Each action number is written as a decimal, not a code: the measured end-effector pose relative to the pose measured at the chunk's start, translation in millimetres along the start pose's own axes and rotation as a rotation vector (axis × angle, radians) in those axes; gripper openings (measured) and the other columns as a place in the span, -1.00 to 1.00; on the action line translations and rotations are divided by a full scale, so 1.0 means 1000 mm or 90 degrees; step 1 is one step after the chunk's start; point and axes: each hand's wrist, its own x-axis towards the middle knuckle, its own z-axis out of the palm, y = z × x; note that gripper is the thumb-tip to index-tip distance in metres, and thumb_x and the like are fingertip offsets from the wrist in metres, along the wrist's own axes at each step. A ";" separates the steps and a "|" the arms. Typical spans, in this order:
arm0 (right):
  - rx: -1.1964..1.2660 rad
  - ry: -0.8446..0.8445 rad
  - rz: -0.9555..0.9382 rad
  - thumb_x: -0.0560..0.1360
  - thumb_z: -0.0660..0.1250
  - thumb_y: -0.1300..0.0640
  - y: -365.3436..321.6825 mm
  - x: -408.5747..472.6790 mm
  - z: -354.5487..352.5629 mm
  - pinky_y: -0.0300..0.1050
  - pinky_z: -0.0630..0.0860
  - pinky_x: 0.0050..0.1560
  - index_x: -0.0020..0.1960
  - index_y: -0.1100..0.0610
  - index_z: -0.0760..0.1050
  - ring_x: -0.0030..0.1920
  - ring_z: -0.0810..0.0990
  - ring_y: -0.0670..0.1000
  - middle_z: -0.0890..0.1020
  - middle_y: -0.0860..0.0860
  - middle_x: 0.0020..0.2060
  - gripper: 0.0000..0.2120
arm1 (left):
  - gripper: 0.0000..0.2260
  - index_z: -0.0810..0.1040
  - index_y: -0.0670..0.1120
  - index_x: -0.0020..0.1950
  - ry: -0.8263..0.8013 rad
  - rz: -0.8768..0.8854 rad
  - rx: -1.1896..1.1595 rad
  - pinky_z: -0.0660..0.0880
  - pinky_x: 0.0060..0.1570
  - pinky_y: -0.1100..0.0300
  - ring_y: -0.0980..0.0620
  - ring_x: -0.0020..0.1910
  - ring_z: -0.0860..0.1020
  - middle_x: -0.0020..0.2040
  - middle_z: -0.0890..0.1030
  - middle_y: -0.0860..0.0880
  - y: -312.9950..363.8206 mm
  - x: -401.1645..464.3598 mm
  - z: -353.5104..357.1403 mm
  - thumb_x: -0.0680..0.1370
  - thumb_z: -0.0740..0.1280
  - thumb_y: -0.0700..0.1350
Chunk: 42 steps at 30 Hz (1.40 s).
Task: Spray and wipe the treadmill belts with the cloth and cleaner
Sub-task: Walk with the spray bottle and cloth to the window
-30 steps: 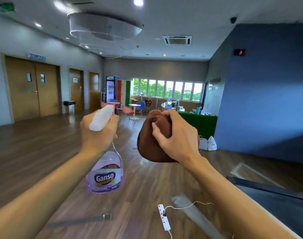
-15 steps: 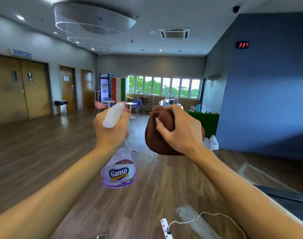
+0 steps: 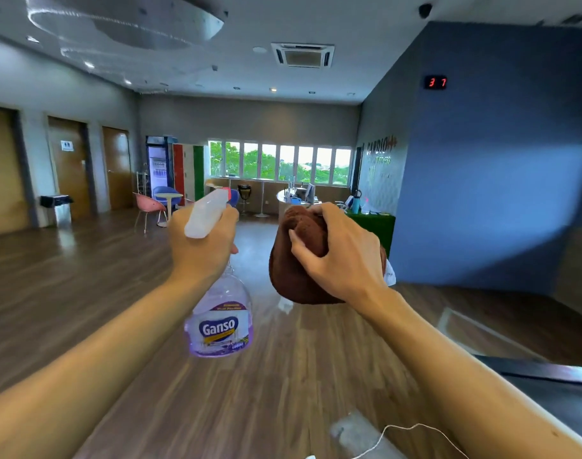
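My left hand [image 3: 200, 250] grips the neck of a purple Ganso spray bottle [image 3: 220, 323], its white trigger head pointing away from me. Beside it, at chest height, my right hand [image 3: 339, 256] holds a bunched brown cloth [image 3: 292, 276]. Both arms are stretched out in front of me above the wooden floor. The dark edge of a treadmill belt [image 3: 561, 385] shows at the lower right, beyond my right forearm and apart from both hands.
A white cable [image 3: 412, 429] lies on the wooden floor below my right arm. A blue wall [image 3: 488, 193] stands at the right. Far off are a green counter [image 3: 375, 226], chairs and a small table [image 3: 157, 207], and brown doors on the left wall.
The view has swung left and tilted up, so the treadmill and the power strip have slid toward the bottom right. Both hands keep their grips and sit more central.
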 end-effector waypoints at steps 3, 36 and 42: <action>-0.027 -0.003 0.020 0.53 0.34 -0.30 0.010 0.023 0.031 -0.22 0.39 -0.05 0.28 -0.10 0.47 0.07 0.62 -0.10 0.65 -0.18 0.10 -0.58 | -0.82 0.62 -0.33 -0.18 -0.025 0.004 -0.016 0.46 -0.34 0.10 0.12 -0.57 0.52 -0.39 0.55 -0.28 -0.025 0.038 0.010 0.57 0.38 -0.25; -0.161 -0.006 0.052 0.53 0.34 -0.29 0.366 0.313 0.364 -0.21 0.29 -0.09 0.29 -0.08 0.49 0.08 0.61 -0.07 0.64 -0.16 0.13 -0.57 | -0.85 0.57 -0.08 -0.19 -0.082 -0.084 -0.085 0.36 -0.54 0.35 0.13 -0.60 0.49 -0.39 0.53 -0.13 -0.362 0.382 0.355 0.58 0.37 -0.24; -0.214 0.027 0.084 0.53 0.34 -0.29 0.435 0.377 0.430 -0.19 0.27 -0.08 0.27 -0.08 0.50 0.07 0.63 -0.02 0.65 -0.14 0.12 -0.58 | -0.89 0.61 -0.15 -0.16 -0.099 -0.070 -0.108 0.30 -0.57 0.39 0.15 -0.61 0.47 -0.44 0.51 -0.09 -0.435 0.465 0.424 0.57 0.37 -0.23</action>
